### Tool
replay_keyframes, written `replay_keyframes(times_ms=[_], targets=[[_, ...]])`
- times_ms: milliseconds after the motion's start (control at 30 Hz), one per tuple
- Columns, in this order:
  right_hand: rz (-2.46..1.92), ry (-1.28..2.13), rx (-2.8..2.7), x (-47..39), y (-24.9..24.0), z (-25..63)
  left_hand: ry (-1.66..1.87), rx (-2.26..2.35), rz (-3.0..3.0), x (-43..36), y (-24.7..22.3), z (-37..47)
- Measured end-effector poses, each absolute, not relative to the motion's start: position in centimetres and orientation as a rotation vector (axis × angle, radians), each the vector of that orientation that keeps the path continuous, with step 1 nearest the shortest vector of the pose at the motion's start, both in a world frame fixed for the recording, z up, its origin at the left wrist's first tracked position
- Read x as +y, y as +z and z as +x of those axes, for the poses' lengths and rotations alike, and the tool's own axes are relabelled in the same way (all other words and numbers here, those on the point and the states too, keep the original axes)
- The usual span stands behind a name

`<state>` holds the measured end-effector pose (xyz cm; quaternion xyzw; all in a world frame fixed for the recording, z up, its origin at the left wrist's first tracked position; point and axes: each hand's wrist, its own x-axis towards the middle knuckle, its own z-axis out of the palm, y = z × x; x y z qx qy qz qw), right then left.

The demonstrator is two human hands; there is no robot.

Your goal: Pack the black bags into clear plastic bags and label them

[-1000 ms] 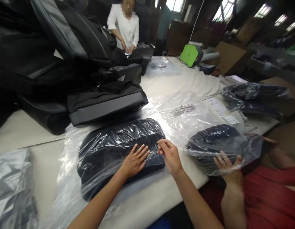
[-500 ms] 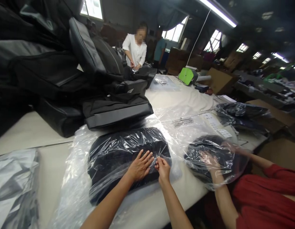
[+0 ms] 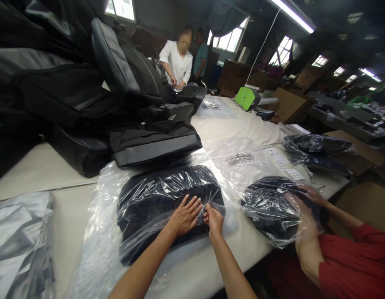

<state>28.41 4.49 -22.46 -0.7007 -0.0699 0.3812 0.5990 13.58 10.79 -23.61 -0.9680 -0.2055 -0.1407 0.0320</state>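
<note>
A dark bag (image 3: 149, 207) lies on the table in front of me, wrapped in a clear plastic bag (image 3: 180, 176). My left hand (image 3: 185, 216) rests flat on the wrapped bag, its fingers spread. Just to its right, my right hand (image 3: 214, 219) pinches the clear plastic, which is drawn into creases around the fingertips. More clear plastic sheets (image 3: 96, 232) lie under and left of the wrapped bag.
Black bags (image 3: 155, 143) are piled at the back left. Silvery plastic packs (image 3: 21, 245) lie at the left. To the right, a co-worker in red sleeves (image 3: 351, 257) handles another wrapped bag (image 3: 270, 207). A green device (image 3: 245, 98) and a person in white (image 3: 176, 62) are farther back.
My hands keep nearly the same places on the wrapped bag. The co-worker's nearer hand has moved right over the other wrapped bag. The view has shifted slightly.
</note>
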Motion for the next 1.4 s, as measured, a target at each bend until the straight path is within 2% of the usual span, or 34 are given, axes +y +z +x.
replay_keyframes(times_ms=[200,433,567,767,867,1033,1200,1400], targets=[[-1.840,0.806,-0.288,4.4,-23.2,29.3,-0.448,-0.617,-2.987,10.8,-23.5,13.5],[-1.745,0.883,-0.259,4.0,-21.5,29.2,-0.461,-0.619,-2.993,10.8,-23.7,13.5],[-1.645,0.877,-0.272,3.9,-18.8,28.9,-0.464,-0.624,-2.998,10.7,-23.6,13.5],[-1.559,0.631,-0.381,5.2,-12.2,29.8,-0.455,-0.655,-3.004,10.7,-23.5,13.6],[-1.464,0.670,-0.354,6.0,-10.5,30.4,-0.460,-0.639,-3.005,10.7,-23.4,13.6],[-1.416,0.882,-0.192,5.9,-13.5,29.2,-0.473,-0.653,-3.000,10.8,-23.4,13.6],[-1.406,0.916,-0.162,5.3,-18.2,27.4,-0.461,-0.664,-3.007,10.8,-23.7,13.6],[-1.443,0.914,-0.098,5.2,-20.9,27.6,-0.456,-0.660,-3.004,11.0,-23.9,13.6]])
